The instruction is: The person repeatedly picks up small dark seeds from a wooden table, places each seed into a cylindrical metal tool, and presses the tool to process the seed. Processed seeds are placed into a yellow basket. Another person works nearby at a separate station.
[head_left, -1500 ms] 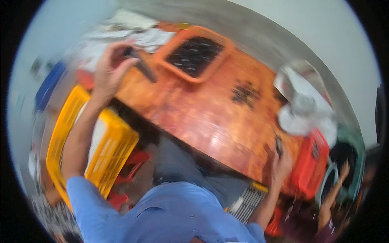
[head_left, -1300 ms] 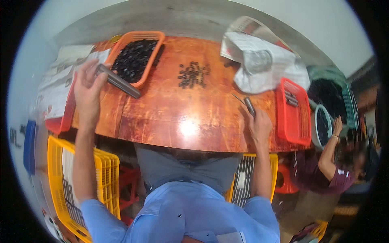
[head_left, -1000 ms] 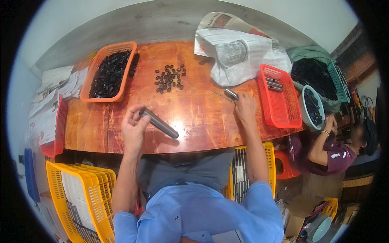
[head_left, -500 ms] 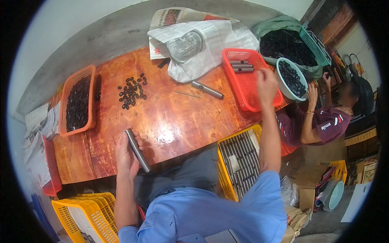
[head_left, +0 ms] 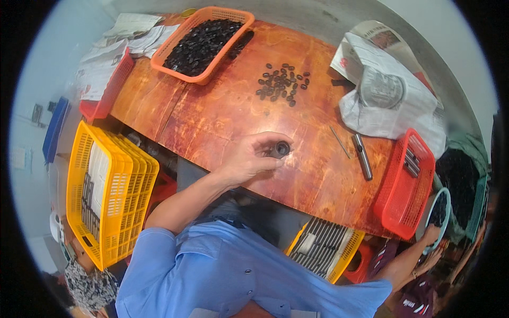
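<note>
Gripping short dark metal tube (head_left: pixel 279 149) end-up in my left hand (head_left: pixel 249 159), fingers closed round it, near front edge of reddish wooden worktop (head_left: pixel 222 114); right hand out of view.

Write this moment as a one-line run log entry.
left hand: grips dark tube upright on wooden table | right hand: out of view | loose black pieces: untouched
</note>
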### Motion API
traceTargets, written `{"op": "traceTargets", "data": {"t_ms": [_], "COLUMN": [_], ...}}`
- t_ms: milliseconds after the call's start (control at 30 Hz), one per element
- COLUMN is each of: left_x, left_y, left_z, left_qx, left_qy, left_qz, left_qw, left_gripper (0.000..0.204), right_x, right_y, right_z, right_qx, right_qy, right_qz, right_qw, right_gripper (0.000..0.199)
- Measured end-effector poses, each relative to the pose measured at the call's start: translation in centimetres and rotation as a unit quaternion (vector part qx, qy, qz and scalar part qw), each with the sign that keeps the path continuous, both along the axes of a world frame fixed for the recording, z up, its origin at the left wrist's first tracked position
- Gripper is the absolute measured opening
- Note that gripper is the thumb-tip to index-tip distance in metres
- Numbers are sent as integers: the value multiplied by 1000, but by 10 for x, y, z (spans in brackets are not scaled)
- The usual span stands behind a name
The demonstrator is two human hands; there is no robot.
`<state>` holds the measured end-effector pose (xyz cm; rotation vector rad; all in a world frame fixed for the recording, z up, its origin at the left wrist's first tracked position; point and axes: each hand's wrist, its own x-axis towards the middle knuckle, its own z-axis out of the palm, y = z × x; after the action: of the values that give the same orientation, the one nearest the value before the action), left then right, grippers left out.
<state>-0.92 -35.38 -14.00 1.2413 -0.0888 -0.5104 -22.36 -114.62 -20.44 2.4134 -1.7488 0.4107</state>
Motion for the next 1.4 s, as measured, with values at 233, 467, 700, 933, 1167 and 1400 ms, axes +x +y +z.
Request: {"op": "traceTargets", "data": {"t_ms": [233,467,700,933,1167,1400], "left_x": [21,32,20,31,27,2], "left_y": [-14,-16,0,21,32,53], "left_z": [-19,-41,-60,-88,-69,-61], "left_qx": [-22,-40,-56,-237,-231,-217], "left_qy": [-8,-47,124,255,272,91], "left_qz": [36,79,122,122,156,28], "left_qw": [999,995,983,929,921,971], "left_gripper": [48,55,44,38,38,52], "right_x": [31,-28,12,71,139,184], "right_y": [55,-28,50,191,369,562], "right_z": [51,48,84,130,103,81], "right_qx": [28,63,-139,89,224,438], "right_qy": [42,22,-198,-477,-412,-358], "right_qz": [-43,17,23,269,430,509], "right_qw": [998,998,970,832,772,649], "right_gripper": [45,44,37,39,29,32]}}
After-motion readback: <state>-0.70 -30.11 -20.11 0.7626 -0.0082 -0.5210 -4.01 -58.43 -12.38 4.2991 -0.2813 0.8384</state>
